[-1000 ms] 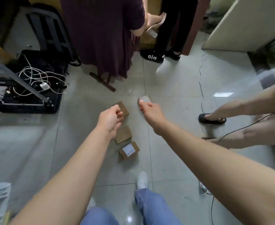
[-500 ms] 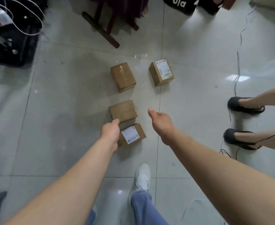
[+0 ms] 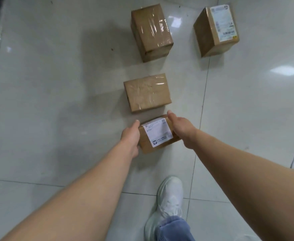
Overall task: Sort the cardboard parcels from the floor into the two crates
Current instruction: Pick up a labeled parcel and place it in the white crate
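Labelled parcel (image 3: 158,133), just ahead of the white shoe (image 3: 168,200), sits on the floor (image 3: 55,101) with both hands clamped on it. Left hand (image 3: 131,136) has one side, right hand (image 3: 181,126) the other, thumbs on top, fingers hidden underneath. Looks like the pick-up step, so next is a level lift, then finding a crate (none in view). Beyond: taped parcel (image 3: 147,92), tall parcel (image 3: 151,32), far-right parcel (image 3: 215,30).

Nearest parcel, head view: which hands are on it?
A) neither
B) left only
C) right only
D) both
D: the left hand holds the left side of the nearest parcel and the right hand holds its right side, each with a thumb at the top edge.
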`<move>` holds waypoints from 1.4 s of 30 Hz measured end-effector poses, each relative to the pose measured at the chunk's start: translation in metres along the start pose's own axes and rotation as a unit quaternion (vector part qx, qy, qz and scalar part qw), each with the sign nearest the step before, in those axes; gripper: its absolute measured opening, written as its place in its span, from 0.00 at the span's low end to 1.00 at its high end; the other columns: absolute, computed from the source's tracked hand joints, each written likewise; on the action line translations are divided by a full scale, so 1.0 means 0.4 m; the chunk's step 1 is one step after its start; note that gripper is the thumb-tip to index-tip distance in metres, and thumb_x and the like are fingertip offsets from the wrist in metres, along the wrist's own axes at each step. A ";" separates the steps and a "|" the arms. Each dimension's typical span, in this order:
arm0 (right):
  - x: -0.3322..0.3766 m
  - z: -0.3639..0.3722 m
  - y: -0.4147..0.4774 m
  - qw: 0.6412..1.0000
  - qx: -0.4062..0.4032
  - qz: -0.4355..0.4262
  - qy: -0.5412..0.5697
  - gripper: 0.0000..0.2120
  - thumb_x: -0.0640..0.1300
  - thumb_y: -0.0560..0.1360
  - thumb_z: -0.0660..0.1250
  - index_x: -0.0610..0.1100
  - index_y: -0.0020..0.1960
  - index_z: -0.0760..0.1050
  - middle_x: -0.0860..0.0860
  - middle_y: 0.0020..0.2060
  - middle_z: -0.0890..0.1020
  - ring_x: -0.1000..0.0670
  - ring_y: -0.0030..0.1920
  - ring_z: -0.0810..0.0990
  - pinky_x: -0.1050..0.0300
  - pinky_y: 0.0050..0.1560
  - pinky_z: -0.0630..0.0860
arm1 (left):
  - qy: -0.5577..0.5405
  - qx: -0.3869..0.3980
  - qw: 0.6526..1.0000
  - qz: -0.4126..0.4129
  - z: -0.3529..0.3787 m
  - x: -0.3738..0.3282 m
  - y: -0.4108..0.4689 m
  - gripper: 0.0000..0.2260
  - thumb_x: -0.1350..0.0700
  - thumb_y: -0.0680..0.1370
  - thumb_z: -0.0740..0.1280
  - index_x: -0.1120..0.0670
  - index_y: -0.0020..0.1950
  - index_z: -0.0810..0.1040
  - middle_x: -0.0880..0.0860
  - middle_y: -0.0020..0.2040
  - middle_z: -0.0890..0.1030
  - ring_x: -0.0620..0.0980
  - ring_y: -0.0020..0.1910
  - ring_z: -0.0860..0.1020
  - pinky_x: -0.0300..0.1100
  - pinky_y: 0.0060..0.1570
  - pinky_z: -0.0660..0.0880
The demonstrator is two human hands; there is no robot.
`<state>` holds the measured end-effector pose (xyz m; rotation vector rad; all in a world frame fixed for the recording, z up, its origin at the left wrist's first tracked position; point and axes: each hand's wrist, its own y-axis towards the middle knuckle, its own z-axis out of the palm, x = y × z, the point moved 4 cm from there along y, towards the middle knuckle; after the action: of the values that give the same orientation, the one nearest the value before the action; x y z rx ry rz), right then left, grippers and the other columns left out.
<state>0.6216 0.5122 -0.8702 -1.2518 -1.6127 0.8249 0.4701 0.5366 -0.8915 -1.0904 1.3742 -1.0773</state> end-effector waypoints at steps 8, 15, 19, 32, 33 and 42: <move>0.132 -0.074 -0.221 0.999 -0.015 -0.029 0.021 0.30 0.61 0.80 0.52 0.35 0.57 0.76 0.40 0.55 0.80 0.42 0.54 0.78 0.51 0.53 0.71 | 0.004 -0.024 0.998 0.050 -0.075 -0.127 -0.233 0.14 0.46 0.81 0.58 0.52 0.41 0.71 0.50 0.39 0.78 0.48 0.36 0.75 0.40 0.33 0.66; 0.414 -0.209 -0.648 0.991 -0.033 -0.110 0.062 0.26 0.58 0.81 0.53 0.36 0.51 0.76 0.42 0.49 0.80 0.47 0.46 0.75 0.56 0.46 0.67 | -0.034 -0.020 0.989 0.140 -0.172 -0.392 -0.668 0.12 0.47 0.81 0.59 0.52 0.42 0.72 0.49 0.39 0.77 0.47 0.35 0.74 0.39 0.32 0.66; 0.576 -0.272 -0.940 0.979 -0.044 -0.163 0.115 0.17 0.56 0.81 0.54 0.43 0.48 0.70 0.49 0.40 0.75 0.52 0.39 0.72 0.58 0.48 0.64 | -0.056 -0.021 0.976 0.209 -0.260 -0.535 -0.963 0.10 0.48 0.81 0.59 0.54 0.49 0.73 0.49 0.37 0.76 0.47 0.32 0.74 0.38 0.28 0.67; 0.848 -0.266 -1.691 0.915 -0.133 -0.312 0.219 0.18 0.56 0.79 0.56 0.40 0.50 0.70 0.51 0.39 0.71 0.47 0.45 0.71 0.54 0.47 0.68 | -0.119 -0.074 0.901 0.411 -0.648 -0.685 -1.701 0.12 0.50 0.75 0.64 0.56 0.37 0.76 0.54 0.42 0.79 0.53 0.38 0.75 0.47 0.42 0.74; 0.853 -0.257 -1.721 0.913 -0.125 -0.316 0.225 0.18 0.56 0.79 0.56 0.40 0.50 0.70 0.51 0.39 0.71 0.47 0.44 0.72 0.54 0.47 0.68 | -0.125 -0.078 0.896 0.419 -0.674 -0.680 -1.737 0.11 0.49 0.76 0.63 0.55 0.38 0.76 0.53 0.42 0.80 0.53 0.39 0.76 0.48 0.44 0.75; 0.882 -0.161 -1.887 0.916 -0.040 -0.360 0.171 0.26 0.60 0.76 0.54 0.41 0.58 0.77 0.45 0.53 0.80 0.44 0.48 0.77 0.55 0.37 0.70 | -0.202 -0.150 0.848 0.466 -0.855 -0.598 -1.911 0.13 0.48 0.79 0.59 0.54 0.42 0.76 0.52 0.42 0.81 0.50 0.38 0.78 0.41 0.37 0.73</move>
<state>0.3831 0.6525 -0.0818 -0.6985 -1.6437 0.0705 0.1863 0.6450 -0.0751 -0.6400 1.4747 0.0833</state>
